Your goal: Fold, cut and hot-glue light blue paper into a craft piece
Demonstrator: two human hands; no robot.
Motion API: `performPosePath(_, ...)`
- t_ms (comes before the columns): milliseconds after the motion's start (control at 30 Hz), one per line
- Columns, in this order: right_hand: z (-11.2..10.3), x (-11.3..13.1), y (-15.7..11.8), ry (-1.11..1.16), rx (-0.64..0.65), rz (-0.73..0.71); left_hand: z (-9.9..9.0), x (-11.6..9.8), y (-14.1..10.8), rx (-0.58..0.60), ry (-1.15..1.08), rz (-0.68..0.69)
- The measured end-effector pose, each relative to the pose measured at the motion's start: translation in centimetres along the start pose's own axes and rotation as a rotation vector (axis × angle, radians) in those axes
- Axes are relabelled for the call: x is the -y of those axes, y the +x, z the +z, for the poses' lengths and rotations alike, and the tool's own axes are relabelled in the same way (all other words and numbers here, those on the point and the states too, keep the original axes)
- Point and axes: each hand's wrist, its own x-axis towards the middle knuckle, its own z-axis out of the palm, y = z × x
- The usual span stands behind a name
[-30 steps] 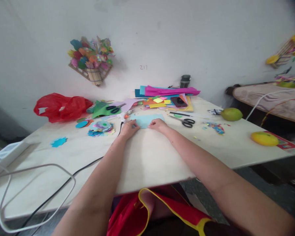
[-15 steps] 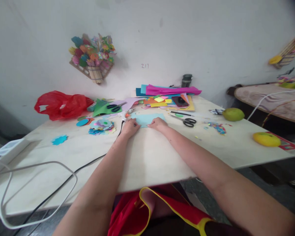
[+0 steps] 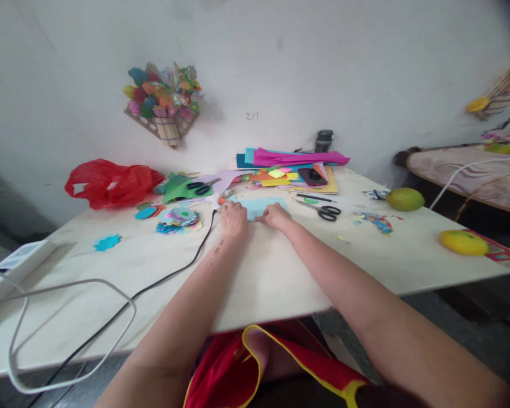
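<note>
A light blue sheet of paper [image 3: 255, 205] lies flat on the table in front of me. My left hand [image 3: 234, 219] rests palm down over its left part, the fingers lying on it a little bent. At the paper's near right edge, my right hand [image 3: 275, 217] has thumb and fingers closed on the border. A white glue gun [image 3: 216, 200] with an orange tip lies just beyond my left fingers. To the right of the paper are black-handled scissors [image 3: 328, 212] and a black pencil [image 3: 315, 198].
Stacked paper flowers [image 3: 178, 219] and a blue scalloped cutout [image 3: 107, 242] lie left, near a power strip [image 3: 21, 260]. A black cord [image 3: 170, 276] crosses the table. Coloured sheets [image 3: 301, 157] and a red bag [image 3: 110, 184] are at the back. Two mangoes [image 3: 463, 242] sit right.
My left hand has turned palm down and slid slightly right over the paper's left part. My right hand stays at the near edge, its fingers shifted slightly.
</note>
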Motion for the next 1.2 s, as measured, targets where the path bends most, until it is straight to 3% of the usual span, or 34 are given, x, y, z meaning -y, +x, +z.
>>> performPosePath(100, 0.0, -0.1, -0.1, 0.004, 0.015, -0.009, 0.0, -2.0, -0.7, 0.086, 0.009, 0.12)
performPosePath(233, 0.2, -0.2, -0.1, 0.01, -0.001, -0.023, 0.9, -3.5, -1.6, 0.132, 0.038, 0.115)
performPosePath(600, 0.2, -0.6, 0.1, 0.02, 0.006, -0.057, 0.5, -3.8, -2.2, 0.169, -0.017, 0.027)
performPosePath(833, 0.8, -1.4, 0.4, 0.074, -0.027, -0.08, 1.1, -3.4, -2.2, 0.157, -0.034, 0.06)
performPosePath(1033, 0.9, 0.8, 0.8, 0.38, -0.205, -0.157, 0.9, -3.5, -2.3, 0.143, -0.013, -0.002)
performPosePath(1100, 1.2, 2.2, 0.8, 0.567, -0.128, -0.173, 1.0, -3.7, -2.4, 0.146, -0.006, -0.027)
performPosePath(1200, 2.0, 3.4, 0.9, 0.773, 0.024, -0.086, 1.2, -3.9, -2.5, 0.167, -0.019, -0.057)
